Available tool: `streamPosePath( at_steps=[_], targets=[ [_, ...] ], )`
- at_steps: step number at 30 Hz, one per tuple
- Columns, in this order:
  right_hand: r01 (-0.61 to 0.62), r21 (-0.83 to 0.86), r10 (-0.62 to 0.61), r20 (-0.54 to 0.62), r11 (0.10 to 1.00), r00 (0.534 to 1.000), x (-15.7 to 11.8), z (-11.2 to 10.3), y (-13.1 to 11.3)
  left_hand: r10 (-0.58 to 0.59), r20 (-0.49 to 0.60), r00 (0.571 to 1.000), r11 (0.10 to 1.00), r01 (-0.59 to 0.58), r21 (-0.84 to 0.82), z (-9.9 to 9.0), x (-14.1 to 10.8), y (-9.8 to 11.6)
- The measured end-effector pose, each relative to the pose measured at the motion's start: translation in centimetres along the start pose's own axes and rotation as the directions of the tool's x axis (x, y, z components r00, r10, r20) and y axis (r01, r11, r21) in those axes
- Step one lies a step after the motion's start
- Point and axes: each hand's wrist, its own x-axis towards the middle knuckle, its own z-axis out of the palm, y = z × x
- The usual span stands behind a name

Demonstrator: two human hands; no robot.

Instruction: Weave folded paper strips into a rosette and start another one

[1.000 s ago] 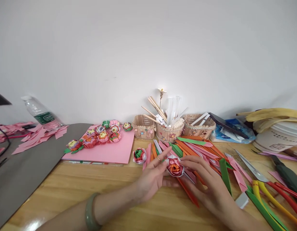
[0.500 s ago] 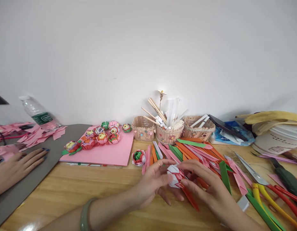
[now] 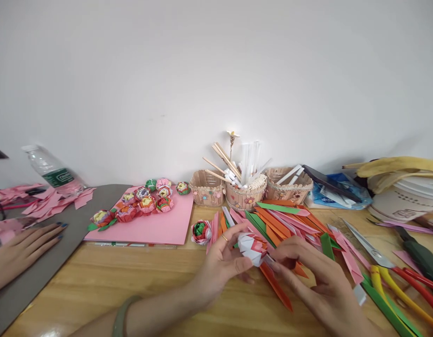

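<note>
- Paper flower (image 3: 252,248), white outside with red and orange folds, held just above the wooden surface (image 3: 97,281), between both hands.
- Left hand (image 3: 223,262): clenched on the flower's left side, thumb and fingers pinching it, ring on one finger, green bangle (image 3: 120,318) on the wrist.
- Right hand (image 3: 314,276): fingertips touching the flower's right lower edge and an orange strip (image 3: 276,290) running out beneath it; whether gripping or only steadying, cannot tell.
- Judged part-built: rolled core formed, outer folds loose-looking, no green leaves on it.
- Already finished, by the look: a cluster of finished flowers (image 3: 142,203) on a pink sheet (image 3: 156,227), some with green leaves, plus one lone flower (image 3: 201,231) just beside the strips.
- Left to use: a large pile of strips (image 3: 290,220), pink, orange and green, fanned behind and right of the hands.
- Behind the pile: three small stick baskets (image 3: 246,194) with sticks and white tubes.
- Far right: scissors (image 3: 364,245) and red and yellow handled tools (image 3: 402,290).
- Far left: another person's hand (image 3: 23,248) flat on a grey mat (image 3: 55,243), near pink scraps (image 3: 55,199) and a tilted water bottle (image 3: 51,171).
</note>
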Motion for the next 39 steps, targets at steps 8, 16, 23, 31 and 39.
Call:
streamPosePath(
  at_steps=[8, 16, 23, 31, 39],
  targets=[
    [-0.096, 0.008, 0.095, 0.097, 0.995, 0.991, -0.2, 0.6, 0.0, 0.122, 0.002, 0.993, 0.987, -0.121, 0.109, -0.1, -0.1, -0.5],
    [-0.086, -0.027, 0.089, 0.111, 0.996, 0.990, -0.5, 0.7, 0.1, 0.231, 0.020, 0.973, 0.931, -0.227, 0.285, -0.2, -0.4, -0.6],
    [-0.043, -0.048, 0.049, 0.139, 0.998, 0.989, -0.6, 0.7, 0.2, 0.267, 0.076, 0.961, 0.834, -0.269, 0.481, 0.0, -1.0, -0.1],
    [-0.106, 0.072, 0.085, 0.254, 0.992, 0.963, -0.3, 0.5, 0.1, 0.192, 0.044, 0.980, 0.853, -0.189, 0.486, -0.1, -1.1, -0.3],
    [-0.209, -0.017, 0.205, 0.297, 0.978, 0.933, -0.3, 0.9, 0.3, 0.124, 0.025, 0.992, 0.862, -0.121, 0.492, 0.2, -1.2, -0.1]
  ],
)
